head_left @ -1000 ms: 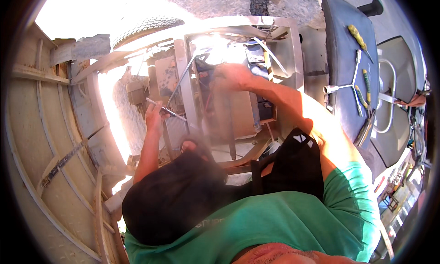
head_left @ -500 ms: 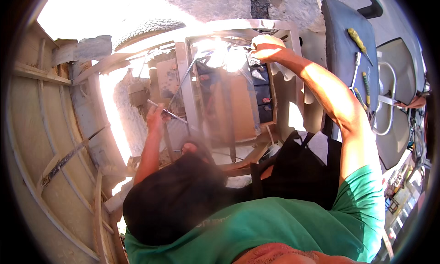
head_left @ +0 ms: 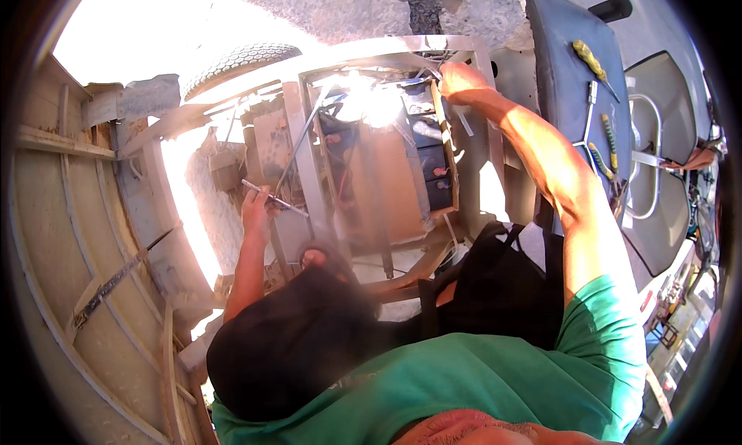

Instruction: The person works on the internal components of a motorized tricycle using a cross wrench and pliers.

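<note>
My left hand (head_left: 256,205) is closed around a thin silver rod (head_left: 290,206), which slants down to the right across the vehicle's metal frame (head_left: 300,128). What the rod's lower end meets is hard to make out. Stretched forward, my right hand (head_left: 462,83) is at the far right corner of the frame, beside several thin wires (head_left: 434,68). Its fingers are curled, and what they hold is hidden. Between the hands sits a tray of dark batteries (head_left: 433,159), partly covered by a brown cardboard sheet (head_left: 384,186). Sun glare washes out the tray's far end.
On the right, a dark blue seat cushion (head_left: 568,74) carries a yellow-handled screwdriver (head_left: 589,60), a T-shaped wrench (head_left: 590,109) and green-handled pliers (head_left: 600,160). A tyre (head_left: 239,62) lies beyond the frame. A ribbed panel (head_left: 66,236) stands at the left.
My right hand has shifted slightly right and nearer along the frame's far corner, and the wires beside it show more. My left hand still grips the rod. The whole view has shifted a little.
</note>
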Tool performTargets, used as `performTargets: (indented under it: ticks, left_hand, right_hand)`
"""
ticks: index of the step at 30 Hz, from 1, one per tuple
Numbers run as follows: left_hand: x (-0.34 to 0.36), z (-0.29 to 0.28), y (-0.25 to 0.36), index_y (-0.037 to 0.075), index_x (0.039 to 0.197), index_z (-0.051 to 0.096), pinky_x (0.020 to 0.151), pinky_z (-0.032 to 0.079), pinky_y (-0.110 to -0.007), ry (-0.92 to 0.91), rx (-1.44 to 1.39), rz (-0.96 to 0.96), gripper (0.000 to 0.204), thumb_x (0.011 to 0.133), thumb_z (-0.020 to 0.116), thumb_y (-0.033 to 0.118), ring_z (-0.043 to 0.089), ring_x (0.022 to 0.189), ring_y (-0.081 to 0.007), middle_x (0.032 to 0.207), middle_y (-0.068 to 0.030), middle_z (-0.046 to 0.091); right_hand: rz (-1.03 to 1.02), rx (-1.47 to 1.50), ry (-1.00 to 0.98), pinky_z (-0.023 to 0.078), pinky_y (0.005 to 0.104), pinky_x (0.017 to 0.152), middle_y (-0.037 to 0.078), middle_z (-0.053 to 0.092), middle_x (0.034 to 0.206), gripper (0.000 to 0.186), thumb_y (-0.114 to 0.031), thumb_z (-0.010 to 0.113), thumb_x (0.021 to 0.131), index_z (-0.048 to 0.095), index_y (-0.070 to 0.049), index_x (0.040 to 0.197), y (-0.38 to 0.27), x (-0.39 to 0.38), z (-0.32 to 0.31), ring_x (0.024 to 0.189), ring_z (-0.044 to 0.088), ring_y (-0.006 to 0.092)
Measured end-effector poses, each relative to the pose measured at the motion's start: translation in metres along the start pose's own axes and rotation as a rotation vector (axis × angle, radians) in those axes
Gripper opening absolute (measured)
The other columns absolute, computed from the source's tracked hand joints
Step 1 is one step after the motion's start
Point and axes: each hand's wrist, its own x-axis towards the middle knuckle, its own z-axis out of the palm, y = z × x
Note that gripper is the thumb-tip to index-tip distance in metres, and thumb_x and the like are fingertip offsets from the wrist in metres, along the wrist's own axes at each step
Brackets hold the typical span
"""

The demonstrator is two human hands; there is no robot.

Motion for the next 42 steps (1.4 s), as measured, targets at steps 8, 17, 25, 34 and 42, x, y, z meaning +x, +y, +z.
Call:
performTargets:
  ticks: [8,17,25,34,42]
  left_hand:
    - [0.009,-0.005,-0.005,0.009,0.111,0.06,0.055,0.05,-0.025,-0.028,0.049,-0.002,0.02,0.1,0.059,0.026,0.065,0.073,-0.0141,0.087,-0.0021,0.062]
    - [0.009,0.011,-0.005,0.009,0.107,0.058,0.055,0.048,-0.024,-0.071,-0.01,-0.031,0.019,0.1,0.058,0.026,0.065,0.073,-0.0144,0.087,-0.0025,0.062]
    - [0.003,0.01,-0.004,0.01,0.102,0.057,0.053,0.047,-0.025,-0.045,-0.01,-0.053,0.014,0.099,0.058,0.025,0.064,0.069,-0.0143,0.085,-0.002,0.061]
    - [0.006,0.005,0.005,0.009,0.11,0.059,0.056,0.05,-0.025,-0.031,0.021,-0.062,0.02,0.1,0.059,0.026,0.065,0.075,-0.0147,0.087,-0.0032,0.063]
    - [0.004,0.006,0.002,0.009,0.106,0.057,0.056,0.051,-0.026,-0.025,0.006,-0.083,0.016,0.1,0.058,0.024,0.066,0.073,-0.0148,0.086,-0.0034,0.064]
  right_hand:
    - [-0.166,-0.105,0.049,0.053,0.0477,0.082,0.022,0.071,0.099,0.03,-0.021,0.06,0.082,0.072,-0.001,0.101,0.016,0.001,-0.073,0.096,0.068,0.0401]
    - [-0.331,0.085,0.132,0.052,0.0406,0.079,0.017,0.072,0.094,0.033,-0.023,0.061,0.089,0.068,0.0,0.112,0.047,-0.101,-0.123,0.086,0.067,0.0302]
    - [0.002,0.531,0.352,0.049,0.0283,0.077,0.006,0.069,0.09,0.037,-0.026,0.063,0.092,0.067,0.0,0.118,0.114,-0.195,-0.153,0.083,0.06,0.0104]
    - [0.171,0.336,0.601,0.048,0.0344,0.096,0.009,0.071,0.107,0.032,-0.019,0.064,0.095,0.066,-0.005,0.124,0.167,-0.233,-0.076,0.096,0.066,0.0185]
    - [0.022,0.059,0.794,0.042,0.0399,0.105,0.013,0.066,0.114,0.03,-0.013,0.062,0.093,0.067,-0.008,0.122,0.177,-0.226,-0.046,0.115,0.058,0.0298]
